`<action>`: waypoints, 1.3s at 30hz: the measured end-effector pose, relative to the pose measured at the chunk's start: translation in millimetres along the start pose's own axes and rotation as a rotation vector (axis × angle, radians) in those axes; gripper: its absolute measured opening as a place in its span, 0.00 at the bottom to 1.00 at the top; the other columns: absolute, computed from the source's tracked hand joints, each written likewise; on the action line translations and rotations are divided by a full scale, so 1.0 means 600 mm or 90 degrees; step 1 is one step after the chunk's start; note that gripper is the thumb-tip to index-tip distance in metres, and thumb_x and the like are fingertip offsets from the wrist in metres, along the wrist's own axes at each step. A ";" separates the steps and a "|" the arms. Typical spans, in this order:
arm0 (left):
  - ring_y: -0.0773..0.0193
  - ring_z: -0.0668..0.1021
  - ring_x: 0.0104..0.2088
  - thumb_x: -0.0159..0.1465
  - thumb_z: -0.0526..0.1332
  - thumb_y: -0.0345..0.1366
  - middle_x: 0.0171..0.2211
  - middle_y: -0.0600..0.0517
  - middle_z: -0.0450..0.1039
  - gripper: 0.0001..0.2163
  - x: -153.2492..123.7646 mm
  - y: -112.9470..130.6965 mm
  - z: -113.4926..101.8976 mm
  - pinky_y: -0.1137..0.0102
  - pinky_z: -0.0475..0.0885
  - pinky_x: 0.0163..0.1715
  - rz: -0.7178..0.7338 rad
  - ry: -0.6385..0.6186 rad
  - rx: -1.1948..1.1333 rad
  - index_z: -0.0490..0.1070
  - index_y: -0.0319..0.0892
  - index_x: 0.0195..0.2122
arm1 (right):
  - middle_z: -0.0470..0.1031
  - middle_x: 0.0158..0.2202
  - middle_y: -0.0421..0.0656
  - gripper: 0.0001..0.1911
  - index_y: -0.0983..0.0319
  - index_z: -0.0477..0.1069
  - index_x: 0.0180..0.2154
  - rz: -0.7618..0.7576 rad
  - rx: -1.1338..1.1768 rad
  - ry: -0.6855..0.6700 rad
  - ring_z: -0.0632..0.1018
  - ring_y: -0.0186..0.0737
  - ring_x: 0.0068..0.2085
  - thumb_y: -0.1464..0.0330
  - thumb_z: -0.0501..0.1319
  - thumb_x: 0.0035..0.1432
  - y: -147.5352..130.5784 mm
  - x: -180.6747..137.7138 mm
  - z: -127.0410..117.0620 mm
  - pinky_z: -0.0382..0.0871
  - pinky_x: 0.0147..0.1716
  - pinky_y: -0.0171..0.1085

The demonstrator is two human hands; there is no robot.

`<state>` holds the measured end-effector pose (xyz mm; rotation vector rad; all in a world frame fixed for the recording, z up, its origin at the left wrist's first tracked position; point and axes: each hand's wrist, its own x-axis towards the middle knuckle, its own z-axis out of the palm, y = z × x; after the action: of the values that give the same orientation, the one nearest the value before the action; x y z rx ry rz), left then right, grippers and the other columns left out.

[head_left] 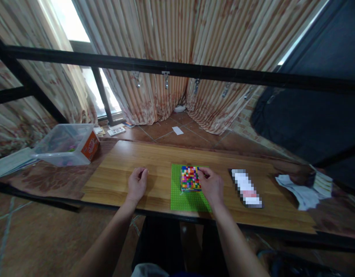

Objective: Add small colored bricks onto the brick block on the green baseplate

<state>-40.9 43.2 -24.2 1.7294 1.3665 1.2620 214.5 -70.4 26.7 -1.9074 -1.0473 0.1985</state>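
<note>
A block of small multicoloured toy bricks (pixel 190 178) sits on a green studded baseplate (pixel 177 200) near the front of the table. At the block's right edge is my right hand (pixel 212 186), its thumb and fingers pinched together by the top bricks. Whatever is between those fingertips is too small to make out. My left hand (pixel 137 184) is held to the left of the baseplate, above the wood, apart from the bricks. Its fingers are curled in against the thumb, and the inside of the grip is hidden.
Right of the baseplate lies a phone (pixel 246 188) with a blurred-out screen. Crumpled white paper (pixel 300 192) is at the table's right end. A clear plastic bin (pixel 66 148) stands left of the wooden tabletop (pixel 108 179). A black metal rail (pixel 177 69) crosses ahead, before curtains.
</note>
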 end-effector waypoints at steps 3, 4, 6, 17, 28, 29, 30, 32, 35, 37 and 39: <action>0.64 0.73 0.30 0.61 0.58 0.43 0.25 0.53 0.70 0.10 -0.001 0.003 0.000 0.71 0.68 0.32 -0.003 0.000 -0.001 0.70 0.43 0.27 | 0.82 0.35 0.47 0.18 0.60 0.79 0.37 -0.001 0.023 0.011 0.80 0.45 0.35 0.58 0.56 0.57 0.005 -0.002 -0.011 0.70 0.37 0.41; 0.64 0.73 0.30 0.61 0.57 0.43 0.26 0.53 0.70 0.10 -0.001 0.004 0.000 0.70 0.68 0.32 -0.005 -0.001 -0.001 0.70 0.43 0.27 | 0.82 0.35 0.48 0.18 0.61 0.79 0.38 0.003 0.028 0.021 0.80 0.45 0.36 0.58 0.56 0.57 0.007 -0.002 -0.013 0.70 0.38 0.41; 0.64 0.73 0.30 0.61 0.57 0.43 0.26 0.52 0.71 0.11 -0.001 0.007 0.000 0.70 0.68 0.33 -0.007 -0.003 0.000 0.70 0.43 0.27 | 0.82 0.37 0.50 0.19 0.62 0.79 0.39 0.014 0.042 0.044 0.80 0.46 0.38 0.57 0.56 0.57 0.010 0.000 -0.015 0.70 0.39 0.41; 0.64 0.73 0.31 0.62 0.57 0.43 0.28 0.52 0.71 0.11 -0.002 0.008 -0.001 0.70 0.68 0.34 0.003 0.000 0.012 0.71 0.43 0.29 | 0.81 0.39 0.51 0.24 0.65 0.77 0.42 0.091 0.152 0.010 0.78 0.45 0.38 0.53 0.59 0.53 0.030 0.023 0.029 0.70 0.42 0.43; 0.63 0.74 0.33 0.64 0.55 0.43 0.30 0.51 0.71 0.12 -0.005 0.011 0.001 0.69 0.68 0.36 0.039 -0.036 0.049 0.71 0.42 0.30 | 0.81 0.36 0.46 0.20 0.62 0.78 0.37 0.132 0.275 0.009 0.79 0.43 0.38 0.54 0.63 0.49 0.043 0.022 0.050 0.71 0.42 0.42; 0.63 0.74 0.33 0.64 0.55 0.43 0.30 0.51 0.71 0.12 -0.005 0.010 0.002 0.69 0.68 0.36 0.044 -0.038 0.048 0.71 0.42 0.31 | 0.81 0.36 0.46 0.20 0.62 0.78 0.37 0.136 0.279 0.009 0.79 0.43 0.38 0.54 0.63 0.49 0.042 0.023 0.050 0.71 0.42 0.42; 0.63 0.74 0.33 0.64 0.55 0.44 0.30 0.51 0.71 0.12 -0.004 0.009 0.002 0.68 0.68 0.36 0.049 -0.041 0.047 0.71 0.41 0.31 | 0.81 0.35 0.46 0.20 0.62 0.78 0.36 0.139 0.283 0.008 0.79 0.43 0.37 0.54 0.64 0.48 0.041 0.023 0.050 0.71 0.42 0.42; 0.62 0.74 0.33 0.64 0.55 0.44 0.30 0.50 0.71 0.12 -0.003 0.009 0.002 0.68 0.68 0.36 0.056 -0.048 0.049 0.71 0.41 0.32 | 0.81 0.35 0.46 0.21 0.63 0.78 0.36 0.140 0.290 0.005 0.79 0.44 0.37 0.53 0.65 0.47 0.039 0.024 0.047 0.72 0.41 0.42; 0.62 0.73 0.33 0.63 0.55 0.44 0.30 0.50 0.71 0.13 -0.001 0.015 -0.001 0.68 0.67 0.35 0.053 -0.058 0.052 0.71 0.42 0.30 | 0.81 0.38 0.48 0.24 0.63 0.77 0.40 0.134 0.299 0.020 0.79 0.44 0.38 0.51 0.64 0.48 0.035 0.019 0.031 0.72 0.42 0.43; 0.62 0.73 0.32 0.63 0.55 0.45 0.29 0.51 0.71 0.13 -0.007 0.028 -0.003 0.68 0.66 0.35 0.035 -0.063 0.038 0.71 0.41 0.29 | 0.80 0.41 0.49 0.25 0.63 0.76 0.43 0.101 0.280 0.045 0.78 0.45 0.42 0.50 0.59 0.54 0.028 0.007 0.011 0.71 0.45 0.44; 0.63 0.72 0.30 0.62 0.56 0.46 0.26 0.52 0.70 0.14 -0.024 0.051 -0.003 0.69 0.65 0.33 -0.004 -0.079 0.004 0.71 0.41 0.28 | 0.79 0.43 0.51 0.24 0.63 0.77 0.43 0.051 0.239 0.055 0.78 0.46 0.44 0.51 0.56 0.58 0.017 -0.014 -0.012 0.69 0.47 0.44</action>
<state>-31.0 20.2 -1.5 1.7759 1.3048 1.1279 219.1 -83.3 20.5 -1.6038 -0.8114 0.3319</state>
